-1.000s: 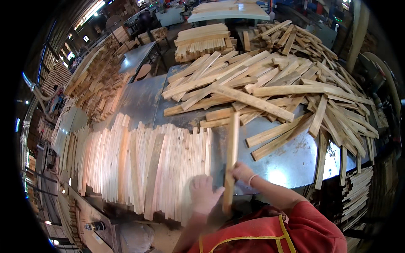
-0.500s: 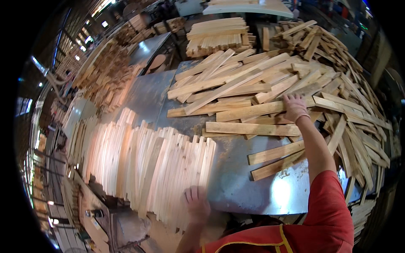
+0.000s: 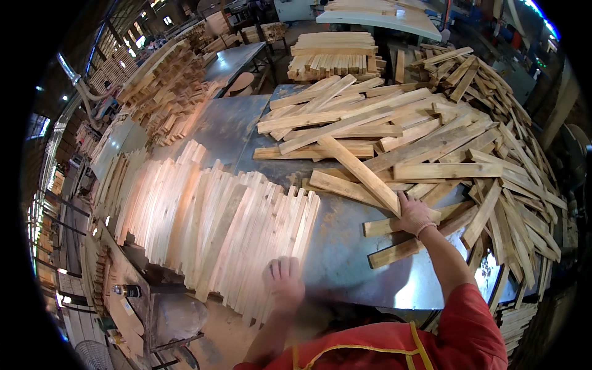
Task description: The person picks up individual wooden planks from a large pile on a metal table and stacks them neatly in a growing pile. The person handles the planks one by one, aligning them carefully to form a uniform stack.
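Observation:
My right hand (image 3: 414, 216) is closed on the near end of a wooden slat (image 3: 361, 174), which slants away to the far left across the loose pile. My left hand (image 3: 285, 283) lies over the near ends of a row of slats (image 3: 216, 228) set closely side by side, its fingers stretched out and apart. Beneath my right hand and beside it, other slats (image 3: 394, 251) lie on the metal tabletop (image 3: 339, 237). The loose pile (image 3: 382, 126) spreads beyond my right hand in many directions.
A neat stack of boards (image 3: 333, 55) stands at the back, before a pale table (image 3: 382, 21). Long heaps of wood pieces (image 3: 166, 92) line the far left. At the near left, a wooden stand (image 3: 132, 317) holds a small dark cylinder (image 3: 126, 290). More slats slope off the right edge.
My right hand has come nearer, swinging the slat's near end toward me so that it now lies diagonally. My left hand stays on the row. The view has shifted slightly.

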A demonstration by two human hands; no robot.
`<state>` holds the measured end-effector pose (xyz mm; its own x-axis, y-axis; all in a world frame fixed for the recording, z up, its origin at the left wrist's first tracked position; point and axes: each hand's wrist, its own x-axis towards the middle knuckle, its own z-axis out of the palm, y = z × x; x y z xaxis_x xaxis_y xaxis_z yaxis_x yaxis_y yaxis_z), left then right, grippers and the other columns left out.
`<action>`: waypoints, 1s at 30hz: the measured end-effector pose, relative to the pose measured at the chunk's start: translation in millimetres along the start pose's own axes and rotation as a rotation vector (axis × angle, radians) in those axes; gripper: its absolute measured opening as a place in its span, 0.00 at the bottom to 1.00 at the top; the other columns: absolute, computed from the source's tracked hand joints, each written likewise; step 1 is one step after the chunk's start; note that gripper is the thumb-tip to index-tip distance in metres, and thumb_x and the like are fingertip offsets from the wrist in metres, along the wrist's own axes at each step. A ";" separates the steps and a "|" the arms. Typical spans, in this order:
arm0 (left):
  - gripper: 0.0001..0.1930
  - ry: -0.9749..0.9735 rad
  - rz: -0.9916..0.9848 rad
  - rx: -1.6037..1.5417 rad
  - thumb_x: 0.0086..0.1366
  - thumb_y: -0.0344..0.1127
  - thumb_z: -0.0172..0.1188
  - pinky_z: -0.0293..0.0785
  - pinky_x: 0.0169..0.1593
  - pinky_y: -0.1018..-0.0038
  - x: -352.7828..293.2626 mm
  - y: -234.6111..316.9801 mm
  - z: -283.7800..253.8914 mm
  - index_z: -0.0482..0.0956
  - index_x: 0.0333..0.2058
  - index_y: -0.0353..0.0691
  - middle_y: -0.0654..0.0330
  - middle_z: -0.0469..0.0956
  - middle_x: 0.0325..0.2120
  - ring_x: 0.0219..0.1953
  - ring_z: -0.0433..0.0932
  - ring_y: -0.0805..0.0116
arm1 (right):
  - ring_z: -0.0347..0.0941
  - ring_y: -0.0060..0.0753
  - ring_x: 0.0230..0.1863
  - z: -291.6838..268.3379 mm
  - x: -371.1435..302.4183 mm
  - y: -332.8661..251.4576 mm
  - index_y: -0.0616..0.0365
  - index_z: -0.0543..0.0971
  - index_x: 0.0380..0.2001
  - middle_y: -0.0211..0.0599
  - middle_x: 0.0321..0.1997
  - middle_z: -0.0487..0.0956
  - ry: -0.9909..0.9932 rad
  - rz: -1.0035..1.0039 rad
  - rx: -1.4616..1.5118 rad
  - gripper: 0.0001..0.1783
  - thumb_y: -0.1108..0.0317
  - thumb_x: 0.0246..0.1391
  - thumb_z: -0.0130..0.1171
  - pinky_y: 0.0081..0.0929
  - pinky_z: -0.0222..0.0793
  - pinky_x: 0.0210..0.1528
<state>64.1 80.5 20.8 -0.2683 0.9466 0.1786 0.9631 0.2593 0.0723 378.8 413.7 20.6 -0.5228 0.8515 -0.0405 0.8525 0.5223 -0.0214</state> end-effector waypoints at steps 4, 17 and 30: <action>0.33 -0.056 0.002 -0.015 0.54 0.39 0.65 0.58 0.71 0.43 -5.6 -8.1 4.6 0.71 0.61 0.42 0.51 0.68 0.58 0.65 0.64 0.43 | 0.82 0.53 0.54 -57.6 -15.3 -40.6 0.61 0.55 0.77 0.62 0.56 0.81 -0.348 0.160 0.267 0.63 0.48 0.44 0.76 0.46 0.79 0.52; 0.39 -0.239 0.001 -0.186 0.64 0.59 0.63 0.48 0.77 0.48 -2.3 6.3 -0.1 0.71 0.66 0.40 0.55 0.68 0.66 0.73 0.60 0.51 | 0.78 0.59 0.62 35.7 -175.0 -272.0 0.61 0.70 0.71 0.61 0.63 0.80 -0.703 -0.237 1.160 0.42 0.48 0.61 0.65 0.42 0.71 0.66; 0.38 -0.073 0.048 0.080 0.59 0.49 0.64 0.48 0.76 0.43 -7.0 18.3 13.7 0.69 0.66 0.38 0.48 0.67 0.64 0.69 0.62 0.41 | 0.68 0.32 0.19 51.7 56.6 25.2 0.45 0.78 0.38 0.29 0.18 0.69 0.164 0.912 2.354 0.12 0.51 0.66 0.65 0.34 0.68 0.24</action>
<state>83.9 81.2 7.5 -0.2222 0.9690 0.1080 0.9743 0.2250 -0.0136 370.8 472.7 -33.9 -0.1236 0.7831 -0.6095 -0.6388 -0.5328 -0.5550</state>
